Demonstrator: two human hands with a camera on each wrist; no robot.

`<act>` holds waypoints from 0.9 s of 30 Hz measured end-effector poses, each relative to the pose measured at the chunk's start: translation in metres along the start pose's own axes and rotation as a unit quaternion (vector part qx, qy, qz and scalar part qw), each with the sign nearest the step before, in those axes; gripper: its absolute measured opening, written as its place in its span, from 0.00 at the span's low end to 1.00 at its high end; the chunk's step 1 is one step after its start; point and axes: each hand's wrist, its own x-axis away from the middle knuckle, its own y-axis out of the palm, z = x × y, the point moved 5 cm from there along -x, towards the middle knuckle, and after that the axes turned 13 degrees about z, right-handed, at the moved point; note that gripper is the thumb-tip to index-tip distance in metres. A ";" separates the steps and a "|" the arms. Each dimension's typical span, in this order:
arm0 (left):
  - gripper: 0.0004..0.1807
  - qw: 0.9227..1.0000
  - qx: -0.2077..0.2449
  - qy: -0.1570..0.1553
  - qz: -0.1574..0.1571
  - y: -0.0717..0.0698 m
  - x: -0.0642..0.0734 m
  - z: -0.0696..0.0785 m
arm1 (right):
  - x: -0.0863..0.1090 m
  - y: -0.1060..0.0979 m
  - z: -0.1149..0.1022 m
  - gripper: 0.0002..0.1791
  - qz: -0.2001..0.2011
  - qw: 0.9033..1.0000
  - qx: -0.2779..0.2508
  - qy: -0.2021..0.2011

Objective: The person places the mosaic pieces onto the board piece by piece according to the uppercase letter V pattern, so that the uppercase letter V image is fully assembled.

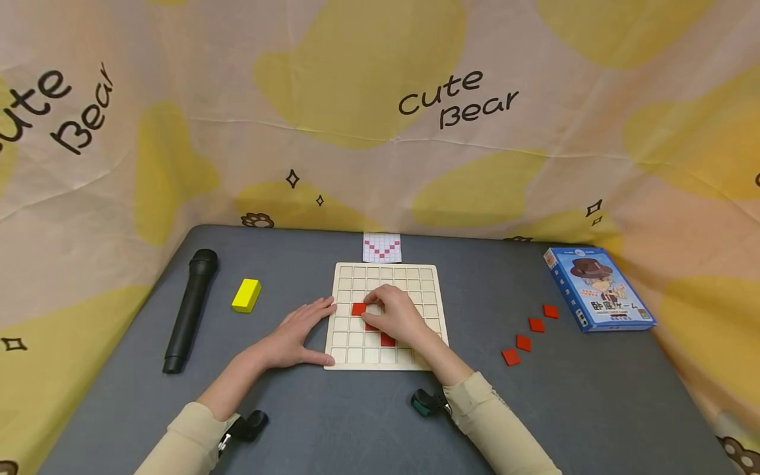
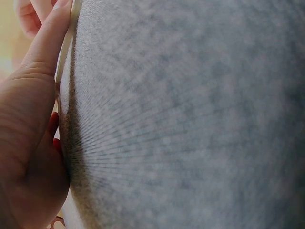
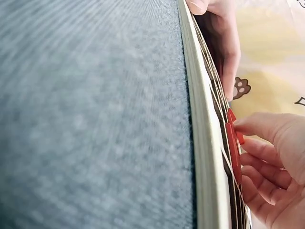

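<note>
A pale wooden grid board point(image 1: 350, 356) lies on the table in front of me. My left hand point(image 1: 295, 333) rests against its left edge, thumb and fingers spread; the left wrist view shows this hand point(image 2: 28, 114) along the board's side. Above the board, my right hand point(image 1: 396, 315) has thumb and index finger curled at a red square tile point(image 1: 358, 309). A second red tile shows partly under the thumb, and a third red tile point(image 1: 388, 340) lies lower right, forming a diagonal. In the right wrist view, the thumb and fingers meet red tiles point(image 3: 233, 148) at the board's surface.
Several loose red tiles point(image 1: 524, 342) lie in a slanting row at right, beside a blue box point(image 1: 605, 290). A small card with a V pattern point(image 1: 382, 248) lies behind the board. At left are a yellow block point(image 1: 246, 295) and a black microphone point(image 1: 190, 313).
</note>
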 end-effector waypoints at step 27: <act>0.56 1.000 -0.001 0.003 0.008 0.001 0.000 0.000 | 0.029 -0.049 0.032 0.06 0.065 0.997 -0.050 0.010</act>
